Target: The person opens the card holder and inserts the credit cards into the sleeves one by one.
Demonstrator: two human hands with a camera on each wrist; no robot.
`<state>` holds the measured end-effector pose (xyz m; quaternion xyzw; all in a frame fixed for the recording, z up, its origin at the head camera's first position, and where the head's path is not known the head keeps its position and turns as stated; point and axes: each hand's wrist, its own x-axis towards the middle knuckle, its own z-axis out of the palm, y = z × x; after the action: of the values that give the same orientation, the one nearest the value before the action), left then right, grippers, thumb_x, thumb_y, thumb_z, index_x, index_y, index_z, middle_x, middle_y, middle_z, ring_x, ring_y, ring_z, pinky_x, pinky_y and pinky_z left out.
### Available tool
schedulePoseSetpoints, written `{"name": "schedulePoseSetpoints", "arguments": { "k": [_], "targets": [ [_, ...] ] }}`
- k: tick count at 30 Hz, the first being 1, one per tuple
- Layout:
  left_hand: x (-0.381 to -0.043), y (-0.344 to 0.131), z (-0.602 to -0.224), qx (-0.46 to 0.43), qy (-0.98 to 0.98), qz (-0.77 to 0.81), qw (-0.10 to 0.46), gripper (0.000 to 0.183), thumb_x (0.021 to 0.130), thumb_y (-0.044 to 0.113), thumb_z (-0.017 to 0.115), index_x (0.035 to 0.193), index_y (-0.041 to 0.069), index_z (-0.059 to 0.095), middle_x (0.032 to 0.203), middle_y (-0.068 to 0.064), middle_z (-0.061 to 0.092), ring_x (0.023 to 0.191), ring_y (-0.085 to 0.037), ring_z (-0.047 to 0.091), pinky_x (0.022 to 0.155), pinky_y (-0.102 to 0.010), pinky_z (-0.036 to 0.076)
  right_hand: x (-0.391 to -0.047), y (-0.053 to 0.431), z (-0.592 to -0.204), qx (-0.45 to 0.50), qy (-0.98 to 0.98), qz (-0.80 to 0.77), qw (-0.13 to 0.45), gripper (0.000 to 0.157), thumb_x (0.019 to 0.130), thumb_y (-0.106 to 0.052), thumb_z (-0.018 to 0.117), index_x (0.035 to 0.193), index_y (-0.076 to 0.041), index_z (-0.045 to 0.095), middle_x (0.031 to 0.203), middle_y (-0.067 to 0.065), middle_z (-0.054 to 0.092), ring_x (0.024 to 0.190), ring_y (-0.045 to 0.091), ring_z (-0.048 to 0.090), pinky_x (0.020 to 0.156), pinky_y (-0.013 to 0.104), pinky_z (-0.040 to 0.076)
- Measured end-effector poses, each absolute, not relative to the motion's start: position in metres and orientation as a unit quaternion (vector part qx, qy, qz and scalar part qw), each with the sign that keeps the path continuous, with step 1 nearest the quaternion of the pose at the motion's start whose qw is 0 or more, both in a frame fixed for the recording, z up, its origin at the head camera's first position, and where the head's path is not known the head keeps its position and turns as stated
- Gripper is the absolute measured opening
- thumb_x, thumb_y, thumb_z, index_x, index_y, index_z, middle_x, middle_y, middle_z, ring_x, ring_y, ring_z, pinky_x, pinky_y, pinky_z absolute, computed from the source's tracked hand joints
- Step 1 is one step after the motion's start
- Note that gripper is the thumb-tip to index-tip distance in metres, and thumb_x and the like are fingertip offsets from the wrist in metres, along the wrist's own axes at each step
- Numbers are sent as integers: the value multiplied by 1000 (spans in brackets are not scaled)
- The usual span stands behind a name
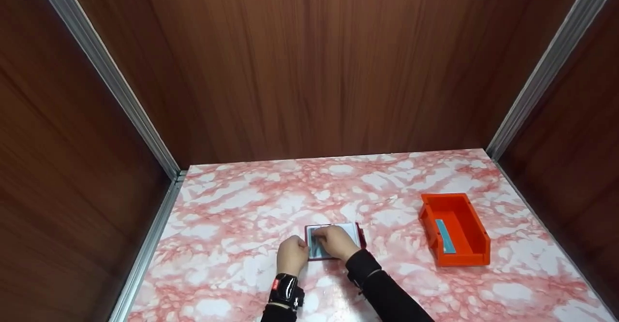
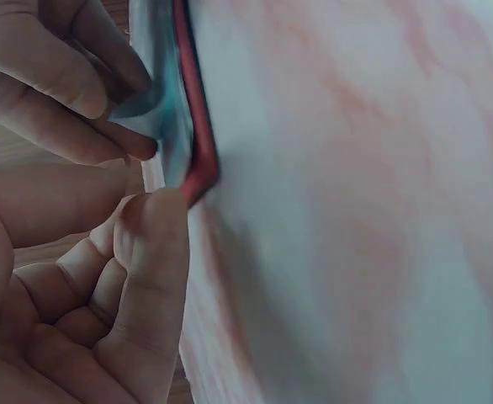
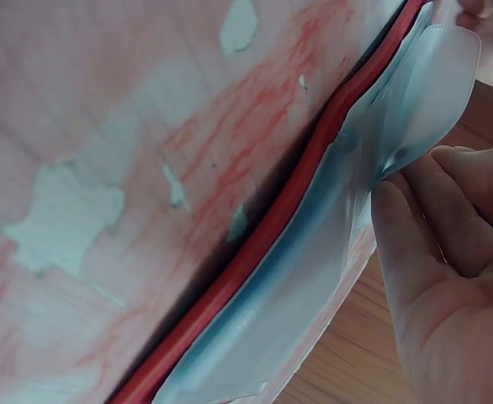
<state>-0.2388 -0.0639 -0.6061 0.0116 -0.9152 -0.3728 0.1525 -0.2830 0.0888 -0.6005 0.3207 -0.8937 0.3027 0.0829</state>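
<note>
A red-covered card holder [image 1: 352, 231] with clear plastic sleeves lies spread on the table. My left hand [image 1: 292, 254] is at its near left corner; in the left wrist view its thumb and finger pinch the red-edged corner. Over the sleeves reaches my right hand [image 1: 338, 242]. Its thumb and fingers pinch the edge of a clear plastic sleeve [image 3: 432, 93], which bends up away from the pages in the right wrist view. The red cover edge [image 3: 263, 236] runs beneath the sleeves. Whether anything sits inside the lifted sleeve is unclear.
To the right stands an orange open-front bin [image 1: 454, 215] with a light blue strip [image 1: 446, 237] at its left side. The pink-and-white marbled table [image 1: 242, 206] is bordered by brown wood-look panels [image 1: 309, 70] and metal corner posts [image 1: 116, 80].
</note>
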Motion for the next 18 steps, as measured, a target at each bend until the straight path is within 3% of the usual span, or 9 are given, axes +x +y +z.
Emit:
{"name": "schedulePoseSetpoints", "arguments": {
  "k": [6, 18],
  "targets": [
    [-238, -59, -598, -2, -911, -377, 168, 17, 68, 1, 76, 68, 8, 61, 65, -1, 61, 62, -23, 60, 59, -38, 48, -283, 89, -600, 321, -895, 297, 85, 21, 84, 7, 64, 101, -1, 74, 92, 14, 73, 86, 31, 69, 79, 42, 53],
    [-237, -52, -601, -8, -918, -369, 147, 21, 66, -1, 76, 66, 8, 58, 63, -1, 58, 59, -23, 56, 57, -38, 45, -281, 89, -599, 317, -894, 306, 87, 21, 86, 5, 62, 101, -2, 74, 91, 14, 73, 85, 32, 69, 79, 42, 53]
  ]
}}
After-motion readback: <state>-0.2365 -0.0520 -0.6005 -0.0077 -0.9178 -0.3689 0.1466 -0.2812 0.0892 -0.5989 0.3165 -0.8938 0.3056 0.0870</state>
